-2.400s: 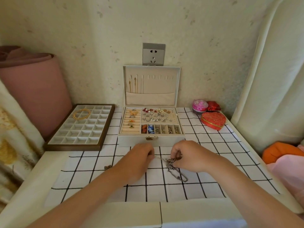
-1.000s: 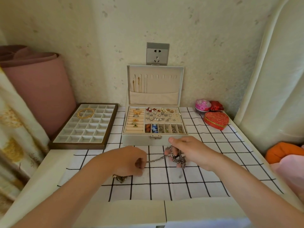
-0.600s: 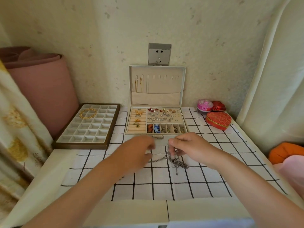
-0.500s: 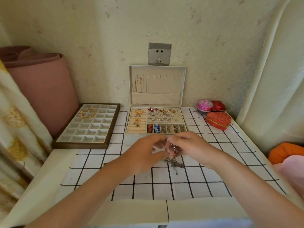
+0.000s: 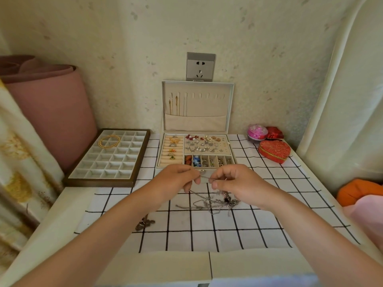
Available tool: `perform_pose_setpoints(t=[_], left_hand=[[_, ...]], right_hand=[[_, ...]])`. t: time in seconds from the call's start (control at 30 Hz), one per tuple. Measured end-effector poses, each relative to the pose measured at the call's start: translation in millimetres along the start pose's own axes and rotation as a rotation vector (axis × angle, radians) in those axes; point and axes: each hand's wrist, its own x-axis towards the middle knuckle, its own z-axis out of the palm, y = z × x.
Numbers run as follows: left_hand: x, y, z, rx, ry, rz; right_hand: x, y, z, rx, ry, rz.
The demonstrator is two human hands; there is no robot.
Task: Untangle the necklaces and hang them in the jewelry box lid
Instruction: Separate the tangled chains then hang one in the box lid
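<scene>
Necklace chain (image 5: 204, 177) between left hand (image 5: 176, 181) and right hand (image 5: 238, 183)

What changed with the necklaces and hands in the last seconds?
The left hand and right hand pinch one chain strand stretched between them; the tangled silver necklace bundle, dangling from them half a second ago, lies spread on the black-and-white checked cloth. The open beige jewelry box and dark pendant by the left forearm stayed put.
</scene>
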Motion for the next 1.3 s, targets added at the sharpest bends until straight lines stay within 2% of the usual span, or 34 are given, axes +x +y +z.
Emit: perform_pose_setpoints(t=[0.1, 0.23, 0.3, 0.47, 0.73, 0.87, 0.93, 1.03, 1.1, 1.17, 1.23, 1.3], left_hand=[[-0.8, 0.4, 2.2, -0.131, -0.018, -0.033], [-5.8, 5.6, 7.9, -0.490, -0.102, -0.058], [-7.1, 8.7, 8.4, -0.549, -0.129, -0.070], [-5.0, 7.1, 5.3, -0.402, -0.008, -0.109], [2.9, -12.4, 3.3, 0.026, 0.243, -0.191], [2.3, -21.1, -0.5, 0.534, 0.331, -0.083], [4.0, -25.9, -0.5, 0.679, 0.379, -0.036], [5.5, -32.8, 0.1, 0.836, 0.376, -0.025], [3.5, -34.8, 0.4, 0.941, 0.351, -0.011], [1.1, -36.1, 3.1, 1.029, 0.348, 0.087], [-0.9, -34.8, 9.6, 1.007, 0.321, 0.197], [-1.6, -32.5, 17.1, 0.932, 0.254, 0.204]], right_hand=[[0.8, 1.1, 2.6, -0.039, -0.003, 0.003], [2.5, 6.6, 2.1, -0.229, 0.067, -0.013], [4.1, 9.3, 1.1, -0.190, 0.107, -0.007], [6.7, 14.7, -0.8, -0.025, 0.118, -0.010], [4.0, 23.5, 5.2, -0.242, 0.181, -0.021], [3.2, 26.0, 6.4, -0.315, 0.217, -0.035], [1.6, 26.1, 9.0, -0.360, 0.165, -0.053], [-1.3, 25.6, 16.1, -0.458, 0.068, -0.077], [-1.4, 25.6, 21.0, -0.522, 0.066, -0.090], [-0.5, 26.2, 25.7, -0.623, 0.087, -0.114], [0.6, 25.5, 29.8, -0.711, 0.107, -0.141], [1.6, 24.6, 31.5, -0.772, 0.113, -0.162]])
